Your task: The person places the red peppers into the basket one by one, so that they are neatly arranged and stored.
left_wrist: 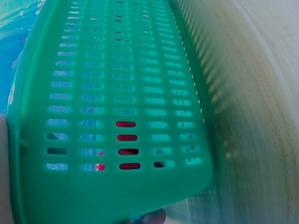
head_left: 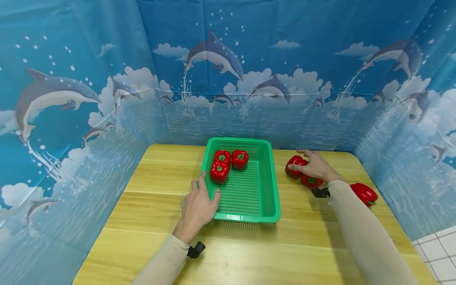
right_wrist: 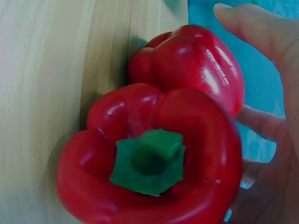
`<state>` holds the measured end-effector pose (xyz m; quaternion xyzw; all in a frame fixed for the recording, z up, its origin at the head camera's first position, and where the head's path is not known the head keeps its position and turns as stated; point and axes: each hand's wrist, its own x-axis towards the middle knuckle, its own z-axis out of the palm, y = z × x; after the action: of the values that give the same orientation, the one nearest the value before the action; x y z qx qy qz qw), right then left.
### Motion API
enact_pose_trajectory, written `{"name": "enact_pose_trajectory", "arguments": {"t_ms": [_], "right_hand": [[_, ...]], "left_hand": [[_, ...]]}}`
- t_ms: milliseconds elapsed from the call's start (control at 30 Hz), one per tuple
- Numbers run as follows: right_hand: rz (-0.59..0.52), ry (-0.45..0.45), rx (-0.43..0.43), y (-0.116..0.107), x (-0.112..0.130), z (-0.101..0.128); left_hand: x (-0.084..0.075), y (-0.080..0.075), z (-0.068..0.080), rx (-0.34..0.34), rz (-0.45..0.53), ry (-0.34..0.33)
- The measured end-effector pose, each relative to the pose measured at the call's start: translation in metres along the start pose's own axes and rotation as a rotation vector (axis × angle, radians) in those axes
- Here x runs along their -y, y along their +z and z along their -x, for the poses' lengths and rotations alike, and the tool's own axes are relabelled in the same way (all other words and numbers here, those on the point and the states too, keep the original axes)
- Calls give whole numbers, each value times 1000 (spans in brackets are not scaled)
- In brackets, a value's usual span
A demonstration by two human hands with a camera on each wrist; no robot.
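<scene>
A pale yellow wood-grain counter (head_left: 149,206) carries everything, and on its middle sits a green rectangular plastic basket (head_left: 249,219), perforated, its longer sides running near to far. The right arm, in a cream sleeve (head_left: 360,225), stretches forward and leftward over the right part of the counter. At its end the right hand (head_left: 315,164) arches above a glossy red bell pepper (head_left: 296,160), which lies on the far part of the counter, to the right of the basket and apart from it. This is the relation that matters: the pepper sits directly below and left of the right palm, while the left hand is well away, across the basket. That hand (head_left: 200,204) holds the basket's near-left rim, thumb inside, fingers outside. The right thumb and fingers are spread around the pepper, not closed on it; the right wrist view shows the thumb clear of its skin. Its stem is hidden, so its long axis cannot be told.

A second red pepper (head_left: 307,181) lies against it, nearer and to the right, green stem (right_wrist: 149,161) facing the wrist. A third red pepper (head_left: 363,193) rests right of the forearm, long axis slanting from far left to near right. Three more red peppers (head_left: 219,173) cluster in the basket's far-left part.
</scene>
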<state>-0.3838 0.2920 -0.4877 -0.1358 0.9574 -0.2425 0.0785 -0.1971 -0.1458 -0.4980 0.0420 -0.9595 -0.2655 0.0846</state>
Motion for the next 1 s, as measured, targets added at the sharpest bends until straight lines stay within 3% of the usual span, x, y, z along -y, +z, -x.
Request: {"name": "enact_pose_trajectory", "arguments": {"t_ms": [467,1000], "right_hand": [[-14,82,7,10,-6,-7],[-40,69,-32,13,-6,-9]], "left_hand": [[0,0,-1,-5,4,7],[1,1,0,-2,11,4]]}}
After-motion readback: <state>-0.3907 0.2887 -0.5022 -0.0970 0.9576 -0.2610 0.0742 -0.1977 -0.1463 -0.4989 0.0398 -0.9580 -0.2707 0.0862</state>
